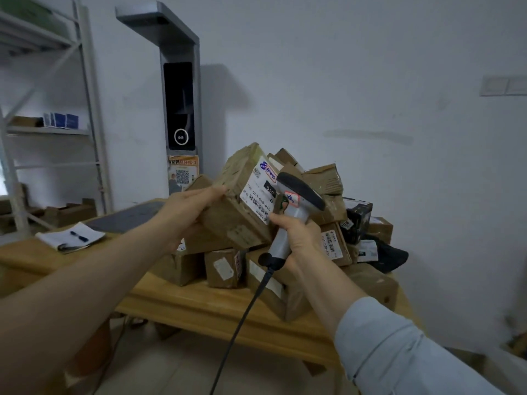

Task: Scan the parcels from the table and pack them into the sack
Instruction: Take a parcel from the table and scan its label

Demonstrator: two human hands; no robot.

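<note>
Now left hand [182, 210] grips the parcel [239, 206] tilted above the surface [199, 306] pile, label facing right hand [299, 238], which clasps the scanner [296, 201] just beside its barcode.

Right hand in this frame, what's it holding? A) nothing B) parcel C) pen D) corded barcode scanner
D: the right hand grips the grey handle of the scanner, cable trailing below, its head close to the label on the parcel that the left hand holds up.
</note>
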